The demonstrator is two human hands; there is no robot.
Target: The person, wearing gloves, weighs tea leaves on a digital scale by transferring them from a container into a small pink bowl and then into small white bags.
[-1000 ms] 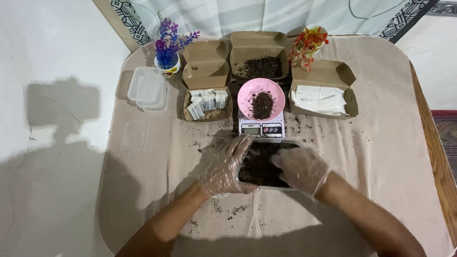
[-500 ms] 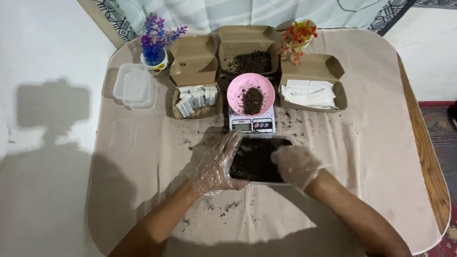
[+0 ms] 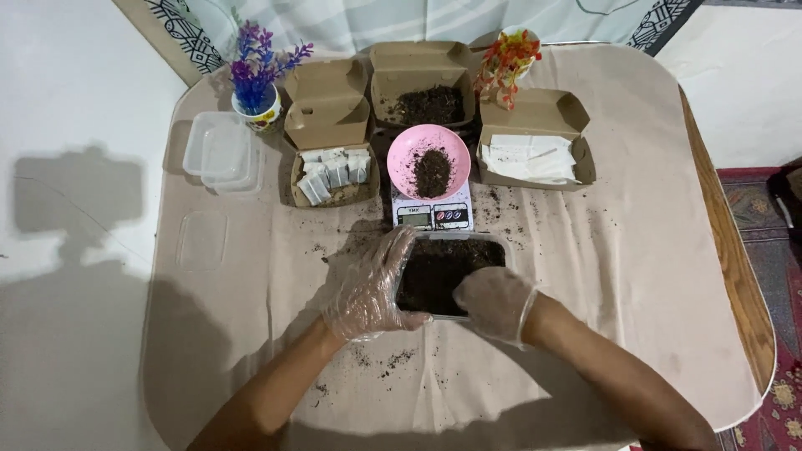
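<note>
- Clear plastic rectangular tray [image 3: 493,250] filled with dark soil sits at the table's [image 3: 635,276] middle, just in front of a small digital scale [image 3: 433,215].
- Left hand [image 3: 372,288], in a thin transparent glove, lies with fingers spread along the tray's left rim, touching it.
- Right hand [image 3: 494,302], gloved likewise, is curled over the tray's near right corner; cannot tell whether it pinches the rim.
- Pink round bowl [image 3: 428,154] holding soil rests on the scale.
- Brown cardboard boxes [image 3: 330,125] line the far edge.
</note>
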